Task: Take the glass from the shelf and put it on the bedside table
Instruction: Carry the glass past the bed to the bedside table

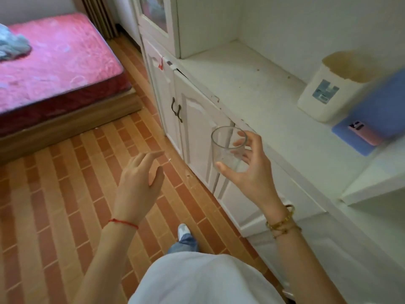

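Observation:
My right hand (252, 172) holds a clear, empty drinking glass (225, 148) upright, thumb on its near side and fingers round the far side. The glass hangs in the air just off the front edge of the white shelf (241, 84), in front of the cabinet doors. My left hand (140, 174) floats over the floor to the left of the glass, fingers spread and holding nothing. No bedside table shows in this view.
A white bin (328, 95) and a blue item with a pink phone (363, 132) sit on the shelf at right. White cabinet doors (192, 119) run below it. A bed with a red mattress (57, 62) stands at far left across the brick-patterned floor (54, 194).

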Available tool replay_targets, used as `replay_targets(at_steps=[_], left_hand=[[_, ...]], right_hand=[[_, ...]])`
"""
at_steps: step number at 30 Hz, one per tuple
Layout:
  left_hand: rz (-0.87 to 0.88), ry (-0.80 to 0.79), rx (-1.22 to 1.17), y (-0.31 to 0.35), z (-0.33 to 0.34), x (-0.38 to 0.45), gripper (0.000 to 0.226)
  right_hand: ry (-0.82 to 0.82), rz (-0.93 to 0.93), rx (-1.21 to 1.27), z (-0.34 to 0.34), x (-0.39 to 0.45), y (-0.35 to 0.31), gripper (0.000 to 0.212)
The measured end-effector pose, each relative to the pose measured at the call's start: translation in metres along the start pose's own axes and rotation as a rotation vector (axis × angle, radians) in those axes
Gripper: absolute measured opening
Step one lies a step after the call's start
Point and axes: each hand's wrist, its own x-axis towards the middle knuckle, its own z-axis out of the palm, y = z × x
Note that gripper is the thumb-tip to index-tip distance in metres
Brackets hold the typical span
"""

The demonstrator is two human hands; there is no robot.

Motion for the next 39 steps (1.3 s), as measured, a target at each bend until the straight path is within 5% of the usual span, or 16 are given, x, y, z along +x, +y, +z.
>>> replay_targets(at_steps=[39], left_hand=[[-0.611, 0.453, 0.191, -0.257, -0.088, 0.366, 0.033]], right_hand=[[-0.567, -0.338, 0.195, 0.364, 0.533, -0.071, 0.076]])
